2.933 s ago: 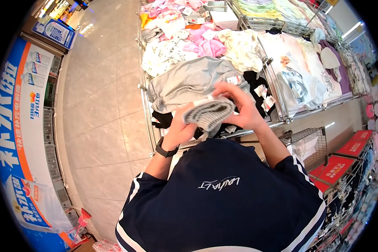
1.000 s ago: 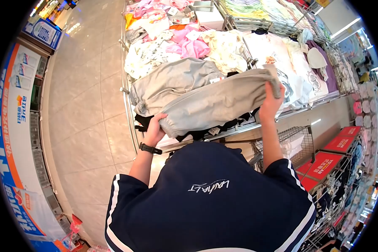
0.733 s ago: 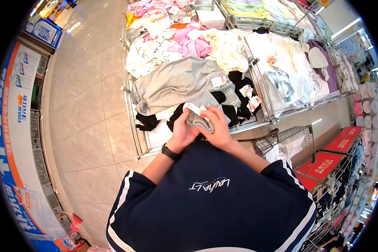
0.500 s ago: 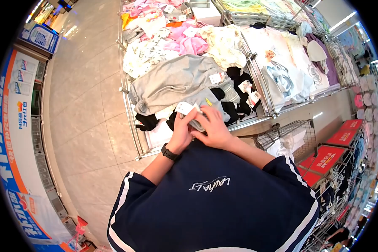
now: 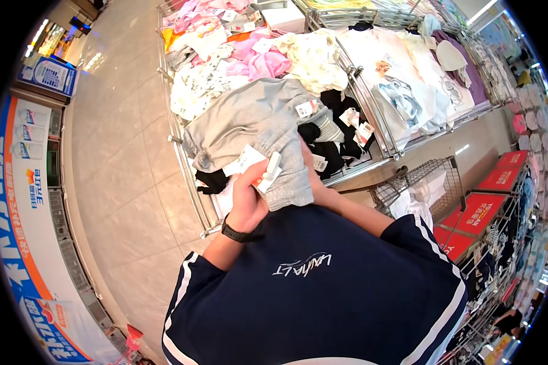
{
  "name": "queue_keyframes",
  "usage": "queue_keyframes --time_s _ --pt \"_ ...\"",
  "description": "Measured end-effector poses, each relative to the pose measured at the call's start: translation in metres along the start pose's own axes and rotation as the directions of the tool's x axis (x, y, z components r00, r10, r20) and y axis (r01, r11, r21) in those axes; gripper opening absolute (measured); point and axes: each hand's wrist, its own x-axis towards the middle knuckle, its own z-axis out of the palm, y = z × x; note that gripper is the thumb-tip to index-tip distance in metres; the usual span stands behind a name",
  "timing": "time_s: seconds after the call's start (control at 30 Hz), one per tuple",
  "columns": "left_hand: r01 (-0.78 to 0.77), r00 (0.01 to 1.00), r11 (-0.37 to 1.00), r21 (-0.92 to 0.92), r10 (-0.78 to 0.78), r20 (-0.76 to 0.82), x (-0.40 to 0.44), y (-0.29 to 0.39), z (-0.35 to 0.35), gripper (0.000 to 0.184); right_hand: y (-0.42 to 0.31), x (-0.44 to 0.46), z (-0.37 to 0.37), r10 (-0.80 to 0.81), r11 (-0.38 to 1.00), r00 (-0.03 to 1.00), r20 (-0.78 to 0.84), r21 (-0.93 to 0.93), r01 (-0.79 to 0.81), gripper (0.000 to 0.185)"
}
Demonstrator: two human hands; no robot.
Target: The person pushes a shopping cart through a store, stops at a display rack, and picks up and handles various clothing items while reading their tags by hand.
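Observation:
A light grey garment point(image 5: 286, 164) with a gathered edge hangs between my hands, close to my chest. My left hand point(image 5: 248, 201) is closed on its left side, beside white tags point(image 5: 269, 173). My right hand point(image 5: 309, 164) is mostly behind the garment's right side, its fingers hidden. Just beyond lies another grey garment point(image 5: 225, 115) on the display rack, a white tag point(image 5: 306, 109) near its right end. Black garments point(image 5: 346, 125) with tags lie to the right of it.
Metal rails point(image 5: 371, 121) divide the rack; pink point(image 5: 259, 58), cream point(image 5: 313, 58) and white clothes point(image 5: 408, 67) lie on it. A wire basket point(image 5: 432, 182) and red boxes point(image 5: 478, 210) stand to the right. Tiled floor point(image 5: 122, 164) and a blue-and-white poster panel point(image 5: 33, 201) are at the left.
The grey garment was stretched out sideways, then bunched between both hands; now it hangs more open with its gathered edge toward me. My right hand has moved behind it. The view has shifted slightly.

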Motion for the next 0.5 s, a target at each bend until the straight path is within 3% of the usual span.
queue_keyframes --time_s 0.1,0.2,0.27,0.4,0.5 --pt "-0.026 0.99 0.996 -0.083 0.037 0.138 0.002 0.0 -0.009 0.03 -0.009 0.016 0.018 0.104 0.923 0.983 0.148 0.353 -0.151 0.093" --pt "-0.028 0.976 0.992 -0.124 0.054 0.212 0.0 0.003 0.002 0.028 -0.043 0.025 0.01 0.122 0.71 0.962 0.246 0.655 -0.258 0.064" --pt "-0.046 0.975 0.991 -0.129 0.073 0.209 0.002 0.004 0.001 0.028 -0.043 0.023 0.006 0.149 0.566 0.942 0.301 0.756 -0.331 0.055" --pt "-0.07 0.989 0.998 -0.005 0.07 0.132 0.014 0.008 -0.026 0.036 -0.021 0.007 0.003 0.248 0.584 0.94 0.233 0.739 -0.337 0.052" --pt "-0.083 0.995 0.995 -0.048 0.086 0.059 0.022 0.01 -0.018 0.036 -0.01 0.008 0.01 0.4 0.165 0.878 0.262 0.922 -0.35 0.047"
